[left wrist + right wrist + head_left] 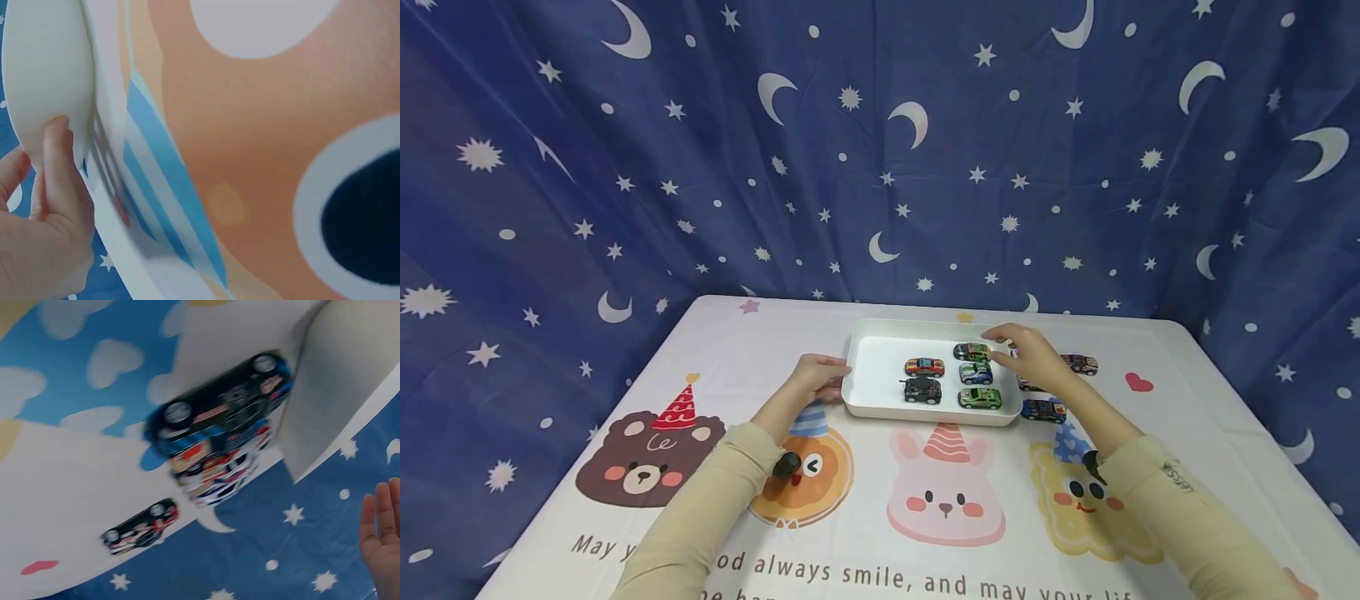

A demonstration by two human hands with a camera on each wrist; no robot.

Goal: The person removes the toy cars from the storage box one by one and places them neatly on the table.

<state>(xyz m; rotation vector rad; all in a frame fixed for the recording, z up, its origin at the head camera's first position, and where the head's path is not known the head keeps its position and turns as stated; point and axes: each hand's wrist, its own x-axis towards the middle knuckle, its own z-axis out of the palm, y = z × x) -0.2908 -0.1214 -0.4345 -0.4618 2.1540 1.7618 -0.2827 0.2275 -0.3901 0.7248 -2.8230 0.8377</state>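
Observation:
A shallow white tray [880,408] stands toward the back of the table. My left hand [820,375] holds its left end; in the left wrist view the fingers [59,162] press against the white wall. My right hand [1030,354] reaches over the right rim, thumb and forefinger spread beside a green-and-black toy car [972,352]. Also inside the tray are an orange toy car [924,367], a black toy vehicle [922,390], a blue-and-white toy car [976,372] and a green toy car [980,398]. The right wrist view catches only straight fingers [381,515] at its edge.
Right of the tray sit more toy cars: a dark blue one [1043,410], another partly under the right forearm, and a dark one [1079,363] farther right. The tablecloth [865,467] carries printed cartoon faces. Behind the table hangs a blue star-and-moon curtain [865,200].

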